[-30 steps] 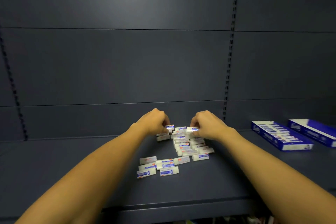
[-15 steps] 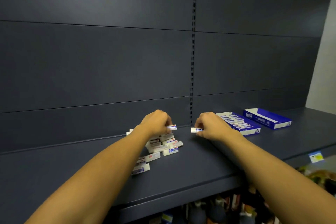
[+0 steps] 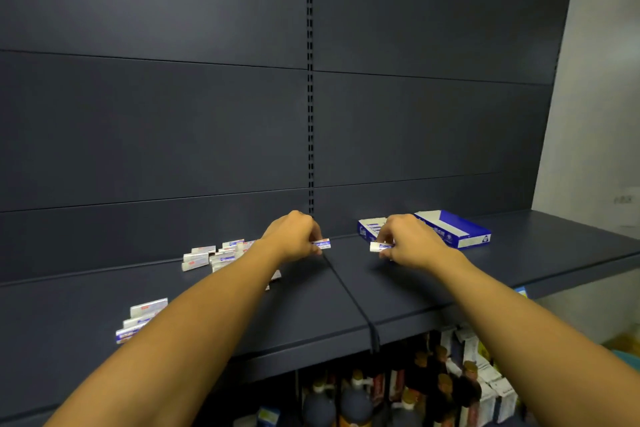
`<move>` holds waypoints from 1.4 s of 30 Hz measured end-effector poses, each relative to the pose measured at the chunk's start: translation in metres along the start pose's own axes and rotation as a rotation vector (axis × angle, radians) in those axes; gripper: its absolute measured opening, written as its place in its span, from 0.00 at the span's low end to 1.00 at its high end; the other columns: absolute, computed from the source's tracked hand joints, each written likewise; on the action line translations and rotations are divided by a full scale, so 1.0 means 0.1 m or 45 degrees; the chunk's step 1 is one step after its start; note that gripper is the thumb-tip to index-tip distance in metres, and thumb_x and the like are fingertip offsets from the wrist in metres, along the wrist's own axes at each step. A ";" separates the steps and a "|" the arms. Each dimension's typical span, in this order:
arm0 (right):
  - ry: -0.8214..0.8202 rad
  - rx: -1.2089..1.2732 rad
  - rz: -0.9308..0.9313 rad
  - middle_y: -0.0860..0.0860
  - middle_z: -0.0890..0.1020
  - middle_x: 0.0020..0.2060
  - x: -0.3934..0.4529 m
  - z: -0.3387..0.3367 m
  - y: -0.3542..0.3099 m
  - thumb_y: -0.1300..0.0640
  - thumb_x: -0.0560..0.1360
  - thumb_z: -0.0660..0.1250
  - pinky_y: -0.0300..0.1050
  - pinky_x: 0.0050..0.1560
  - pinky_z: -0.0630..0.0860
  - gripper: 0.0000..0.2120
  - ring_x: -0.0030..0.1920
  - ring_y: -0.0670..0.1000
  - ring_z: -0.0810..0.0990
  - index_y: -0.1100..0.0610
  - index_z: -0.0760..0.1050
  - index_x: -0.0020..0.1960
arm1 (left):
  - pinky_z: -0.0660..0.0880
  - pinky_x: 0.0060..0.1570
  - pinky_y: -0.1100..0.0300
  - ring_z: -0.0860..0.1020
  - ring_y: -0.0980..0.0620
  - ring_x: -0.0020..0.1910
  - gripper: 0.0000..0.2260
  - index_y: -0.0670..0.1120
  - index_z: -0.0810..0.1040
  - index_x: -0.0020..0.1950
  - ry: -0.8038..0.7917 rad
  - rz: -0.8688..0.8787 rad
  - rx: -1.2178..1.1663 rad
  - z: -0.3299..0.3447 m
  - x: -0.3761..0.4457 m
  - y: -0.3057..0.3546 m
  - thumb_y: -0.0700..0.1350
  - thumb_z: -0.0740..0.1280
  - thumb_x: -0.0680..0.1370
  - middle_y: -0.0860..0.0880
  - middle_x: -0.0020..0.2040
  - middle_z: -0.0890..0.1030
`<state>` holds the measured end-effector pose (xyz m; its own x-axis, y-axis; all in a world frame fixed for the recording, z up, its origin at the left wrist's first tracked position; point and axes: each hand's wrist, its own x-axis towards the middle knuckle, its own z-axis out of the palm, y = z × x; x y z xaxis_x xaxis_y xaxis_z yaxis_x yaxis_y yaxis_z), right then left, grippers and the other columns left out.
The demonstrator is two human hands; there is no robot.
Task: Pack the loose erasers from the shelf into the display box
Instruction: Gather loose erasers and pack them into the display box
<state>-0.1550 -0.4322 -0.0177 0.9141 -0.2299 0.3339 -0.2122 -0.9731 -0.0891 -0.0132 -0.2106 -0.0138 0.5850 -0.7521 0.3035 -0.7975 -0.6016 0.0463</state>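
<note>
Both forearms are reaching far over the dark shelf; the left hand is curling knuckles-up, its grip pinching an eraser at the fingertips; the right hand is likewise arching, its grip pinching a second eraser just in front of the display box, which is lying partly hidden behind it; a blue lid is sitting to the right; loose erasers are lying scattered left of the left wrist, more nearer; bottles are standing below.
</note>
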 end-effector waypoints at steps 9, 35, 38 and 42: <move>0.004 0.001 -0.125 0.49 0.80 0.54 -0.13 -0.09 0.55 0.51 0.73 0.74 0.43 0.43 0.74 0.13 0.47 0.49 0.79 0.51 0.83 0.57 | 0.80 0.48 0.52 0.80 0.50 0.48 0.09 0.51 0.85 0.55 0.038 -0.081 0.038 -0.03 0.09 0.66 0.50 0.73 0.77 0.51 0.51 0.84; 0.090 -0.096 -0.111 0.45 0.76 0.50 0.64 -0.19 1.64 0.50 0.74 0.73 0.45 0.45 0.75 0.09 0.49 0.49 0.76 0.49 0.82 0.53 | 0.81 0.51 0.50 0.80 0.51 0.50 0.11 0.47 0.84 0.57 0.017 -0.041 0.069 0.36 1.47 1.10 0.51 0.74 0.77 0.50 0.54 0.83; 0.057 -0.062 -0.118 0.45 0.76 0.49 0.82 -0.10 1.64 0.49 0.73 0.74 0.46 0.46 0.77 0.09 0.49 0.48 0.76 0.49 0.82 0.53 | 0.82 0.52 0.50 0.81 0.51 0.50 0.12 0.46 0.84 0.58 -0.008 -0.040 0.044 0.42 1.60 1.03 0.50 0.74 0.77 0.49 0.55 0.84; 0.042 0.008 -0.145 0.44 0.77 0.51 1.02 0.05 1.64 0.50 0.73 0.74 0.45 0.47 0.77 0.09 0.50 0.47 0.77 0.49 0.82 0.53 | 0.81 0.52 0.51 0.81 0.50 0.51 0.13 0.46 0.83 0.59 -0.010 -0.029 0.032 0.55 1.76 0.96 0.49 0.74 0.77 0.48 0.55 0.84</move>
<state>-0.0943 -0.6153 -0.0030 0.9203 -0.1183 0.3730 -0.1055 -0.9929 -0.0547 0.0218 -0.4153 -0.0086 0.6042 -0.7401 0.2954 -0.7800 -0.6251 0.0292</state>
